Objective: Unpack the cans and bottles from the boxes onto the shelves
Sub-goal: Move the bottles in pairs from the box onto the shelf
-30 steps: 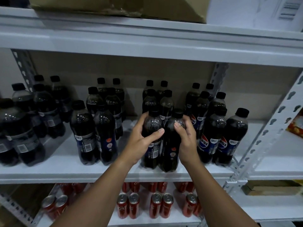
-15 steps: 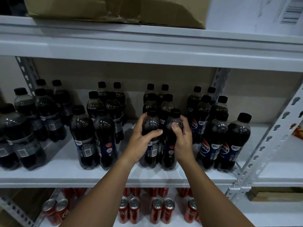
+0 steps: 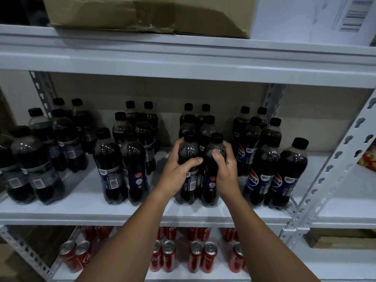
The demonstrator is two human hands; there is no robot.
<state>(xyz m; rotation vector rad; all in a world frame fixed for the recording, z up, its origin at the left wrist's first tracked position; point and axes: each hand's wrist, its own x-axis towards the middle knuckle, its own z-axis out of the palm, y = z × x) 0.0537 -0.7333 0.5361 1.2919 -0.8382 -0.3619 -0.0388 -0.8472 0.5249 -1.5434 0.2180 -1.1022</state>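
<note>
Two dark cola bottles with black caps stand side by side at the front of the middle white shelf (image 3: pixel 142 212). My left hand (image 3: pixel 177 171) grips the left bottle (image 3: pixel 188 147) around its shoulder. My right hand (image 3: pixel 225 169) grips the right bottle (image 3: pixel 213 192) the same way. Both bottles stand upright with their bases on the shelf, in front of a column of like bottles (image 3: pixel 207 127). More cola bottle groups stand to the left (image 3: pixel 120 165) and right (image 3: pixel 262 169).
Red cola cans (image 3: pixel 195 257) stand in pairs on the lower shelf. A brown cardboard box (image 3: pixel 146 13) and a white box (image 3: pixel 305 17) sit on the top shelf. A perforated grey upright (image 3: pixel 329 169) slants at the right, with bare shelf (image 3: pixel 345 192) beyond it.
Both hands have pushed the two bottles a little farther back onto the shelf toward the column behind. The grips have not changed.
</note>
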